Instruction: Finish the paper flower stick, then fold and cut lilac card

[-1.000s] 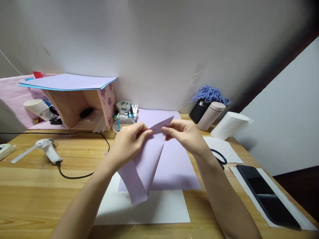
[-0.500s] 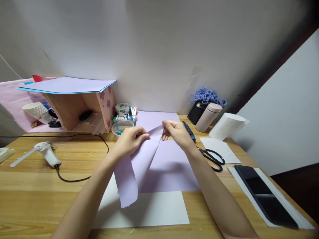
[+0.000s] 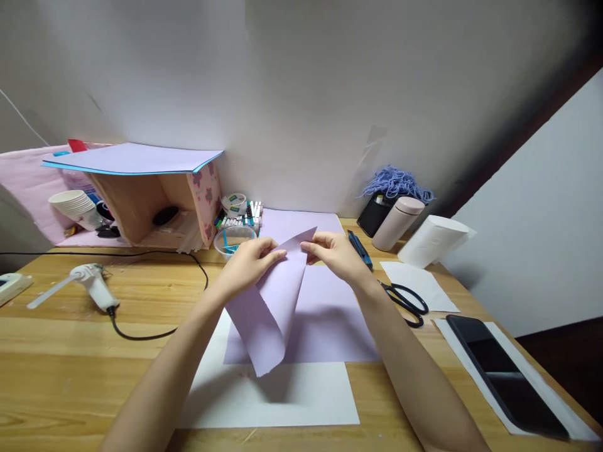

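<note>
Both hands hold a folded strip of lilac paper [image 3: 273, 301] above the desk. My left hand [image 3: 247, 263] pinches its upper left edge, fingers closed. My right hand [image 3: 332, 254] pinches the top corner from the right. The strip hangs down toward me, over a flat lilac sheet [image 3: 325, 314] that lies on a white sheet [image 3: 301, 395].
A glue gun [image 3: 92, 285] with black cord lies at the left. Scissors [image 3: 405, 298], a blue knife [image 3: 360, 248], a beige flask [image 3: 398, 223], a paper roll [image 3: 433, 242] and a phone [image 3: 504, 370] are at the right. A cardboard box [image 3: 151, 204], paper cups [image 3: 75, 207] and markers [image 3: 240, 216] stand at the back.
The paper strip has tilted and its lower end swung right; my hands have shifted slightly while keeping their pinch on its top.
</note>
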Demonstrator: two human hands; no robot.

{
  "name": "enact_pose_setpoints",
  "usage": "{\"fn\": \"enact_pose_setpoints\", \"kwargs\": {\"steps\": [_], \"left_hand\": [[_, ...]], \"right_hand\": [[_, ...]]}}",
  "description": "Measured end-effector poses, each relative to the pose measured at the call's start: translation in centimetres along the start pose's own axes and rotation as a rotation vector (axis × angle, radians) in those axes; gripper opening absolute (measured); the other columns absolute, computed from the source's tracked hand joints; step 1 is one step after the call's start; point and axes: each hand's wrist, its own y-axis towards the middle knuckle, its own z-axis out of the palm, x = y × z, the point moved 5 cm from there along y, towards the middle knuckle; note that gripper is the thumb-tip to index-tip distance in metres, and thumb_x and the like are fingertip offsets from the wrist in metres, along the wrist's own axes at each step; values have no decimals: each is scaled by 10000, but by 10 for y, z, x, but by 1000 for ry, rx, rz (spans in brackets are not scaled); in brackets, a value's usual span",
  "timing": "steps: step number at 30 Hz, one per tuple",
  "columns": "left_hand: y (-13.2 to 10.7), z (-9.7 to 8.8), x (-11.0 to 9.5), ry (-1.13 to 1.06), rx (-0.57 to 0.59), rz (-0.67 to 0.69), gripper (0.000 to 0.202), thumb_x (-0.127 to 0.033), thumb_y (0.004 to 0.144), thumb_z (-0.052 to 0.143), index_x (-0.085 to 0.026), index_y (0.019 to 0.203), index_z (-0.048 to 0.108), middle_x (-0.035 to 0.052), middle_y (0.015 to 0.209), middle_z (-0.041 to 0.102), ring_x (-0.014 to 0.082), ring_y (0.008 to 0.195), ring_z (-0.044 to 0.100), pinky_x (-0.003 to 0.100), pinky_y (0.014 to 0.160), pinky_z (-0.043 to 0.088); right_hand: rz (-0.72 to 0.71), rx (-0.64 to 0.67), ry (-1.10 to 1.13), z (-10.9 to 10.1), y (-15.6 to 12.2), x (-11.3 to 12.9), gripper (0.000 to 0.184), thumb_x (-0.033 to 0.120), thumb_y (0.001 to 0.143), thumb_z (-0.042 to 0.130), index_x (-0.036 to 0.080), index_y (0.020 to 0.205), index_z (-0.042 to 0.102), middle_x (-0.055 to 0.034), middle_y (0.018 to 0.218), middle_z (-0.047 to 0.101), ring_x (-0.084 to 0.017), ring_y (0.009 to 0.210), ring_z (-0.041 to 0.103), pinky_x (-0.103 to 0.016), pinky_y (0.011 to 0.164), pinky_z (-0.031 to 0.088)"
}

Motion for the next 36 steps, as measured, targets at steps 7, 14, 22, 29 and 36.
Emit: {"fn": "enact_pose_setpoints", "kwargs": {"steps": [7,14,22,29,36], "left_hand": [[1,2,8,19,82,-47,342,-404,808,475,-165,570,421,-40,545,344,93,534,325,229,484,218],[0,-2,5,38,32,-31,341,-389,811,470,-162,563,413,-41,534,326,86,522,305,229,480,202],[3,-3,10,17,3,-31,329,-404,806,464,-154,593,480,-33,543,374,94,533,341,223,488,221],[4,-6,12,-17,-35,-87,339,-422,789,462,-154,580,473,-40,531,354,89,511,319,221,484,224],[4,-8,15,-76,-56,-111,352,-440,772,481,-159,561,450,-43,528,360,86,506,322,218,479,225]], "right_hand": [[75,-61,-15,-5,-5,9,223,336,716,663,123,674,609,-14,621,619,-112,566,607,-256,600,534],[178,145,25,5,-3,-4,214,311,693,693,105,686,638,-25,635,630,-101,576,611,-218,587,526],[192,176,81,11,-1,-13,277,363,675,707,102,753,652,-34,708,656,-100,615,611,-228,624,527],[218,158,122,17,2,-21,339,428,638,725,104,661,626,-20,639,635,-111,617,611,-259,664,527],[208,198,146,21,1,-22,345,435,650,707,102,706,635,-22,679,639,-115,655,606,-275,697,512]]}}
